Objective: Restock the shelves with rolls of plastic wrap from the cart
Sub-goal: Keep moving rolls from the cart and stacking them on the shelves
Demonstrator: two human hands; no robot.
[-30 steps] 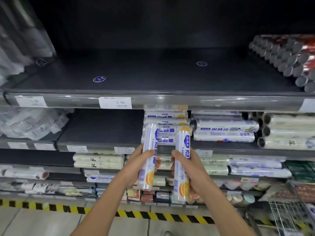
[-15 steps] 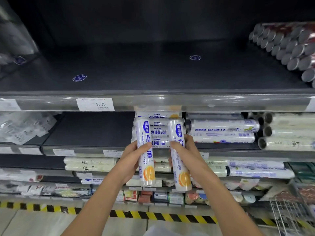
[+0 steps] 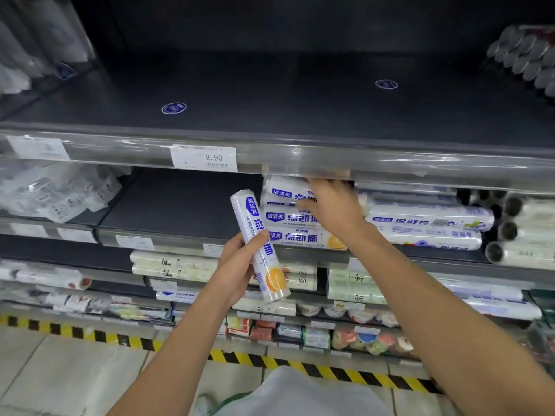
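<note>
While the left hand grips a tilted roll, the right hand touches the stack farther right; blur hides whether it grips.

Dim shelving, hard glare, wide-angle bend.
The dark grey upper shelf sinks into shadow, and white glare streaks its clear plastic edge strip. The right hand is motion-blurred, while the white, blue-labelled roll of plastic wrap in the left hand reads sharp. Corners smear and curve.
</note>
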